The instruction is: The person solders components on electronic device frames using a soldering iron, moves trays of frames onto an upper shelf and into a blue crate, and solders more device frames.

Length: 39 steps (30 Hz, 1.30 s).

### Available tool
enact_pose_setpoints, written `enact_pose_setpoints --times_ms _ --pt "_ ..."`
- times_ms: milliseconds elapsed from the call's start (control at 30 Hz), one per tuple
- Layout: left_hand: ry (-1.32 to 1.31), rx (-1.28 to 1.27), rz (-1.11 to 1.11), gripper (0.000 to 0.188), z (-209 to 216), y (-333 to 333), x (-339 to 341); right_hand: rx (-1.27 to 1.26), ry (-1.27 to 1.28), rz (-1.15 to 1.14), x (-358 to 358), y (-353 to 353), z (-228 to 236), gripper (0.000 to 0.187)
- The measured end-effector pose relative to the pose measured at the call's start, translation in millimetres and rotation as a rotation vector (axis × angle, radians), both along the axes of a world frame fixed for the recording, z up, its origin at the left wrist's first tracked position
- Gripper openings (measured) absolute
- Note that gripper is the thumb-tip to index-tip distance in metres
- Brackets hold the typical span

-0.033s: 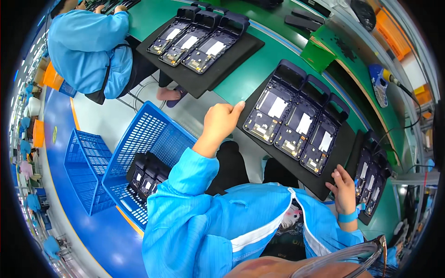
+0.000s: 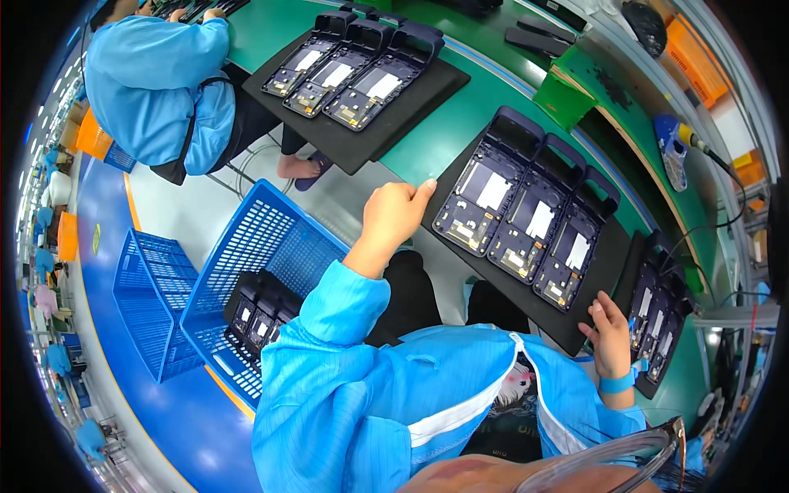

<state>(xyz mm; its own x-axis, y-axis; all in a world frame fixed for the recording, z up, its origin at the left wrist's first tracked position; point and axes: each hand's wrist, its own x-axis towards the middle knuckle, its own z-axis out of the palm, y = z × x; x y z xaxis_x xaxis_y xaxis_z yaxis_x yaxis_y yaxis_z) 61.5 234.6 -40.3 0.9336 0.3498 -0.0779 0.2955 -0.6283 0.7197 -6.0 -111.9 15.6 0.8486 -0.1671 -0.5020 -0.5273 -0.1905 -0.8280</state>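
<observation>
1. Left hand (image 2: 393, 215): curled narrow, thumb tip at the left edge of the black mat (image 2: 565, 330); fingers folded from view, so any pinch cannot be told.
2. Right hand (image 2: 610, 338): loosely spread beside the mat's right edge.
3. Three handheld-device housings (image 2: 526, 234): side by side on the mat, interiors upward, evidently for access.
4. Blue basket (image 2: 234, 246): partly hidden by the left sleeve (image 2: 343, 306).
</observation>
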Motion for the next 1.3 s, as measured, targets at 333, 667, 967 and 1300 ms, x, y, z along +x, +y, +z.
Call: enact_pose_setpoints --times_ms 333,667,967,1300 --pt "0.09 -0.054 -0.08 0.055 -19.7 16.5 8.8 -0.277 0.075 -0.14 25.9 -9.4 -20.3 0.048" --pt "0.196 -0.399 -0.276 0.04 0.7 9.3 14.9 0.235 -0.329 -0.367 14.4 -18.9 -45.9 0.047" --pt "-0.056 -0.741 -0.291 0.029 5.1 -26.7 -36.4 0.488 -0.518 -0.347 -36.4 -48.6 -23.2 0.037" --pt "-0.006 -0.728 -0.604 0.029 30.1 -153.8 -79.2 0.35 -0.55 -0.479 -141.1 -164.0 25.7 0.039"
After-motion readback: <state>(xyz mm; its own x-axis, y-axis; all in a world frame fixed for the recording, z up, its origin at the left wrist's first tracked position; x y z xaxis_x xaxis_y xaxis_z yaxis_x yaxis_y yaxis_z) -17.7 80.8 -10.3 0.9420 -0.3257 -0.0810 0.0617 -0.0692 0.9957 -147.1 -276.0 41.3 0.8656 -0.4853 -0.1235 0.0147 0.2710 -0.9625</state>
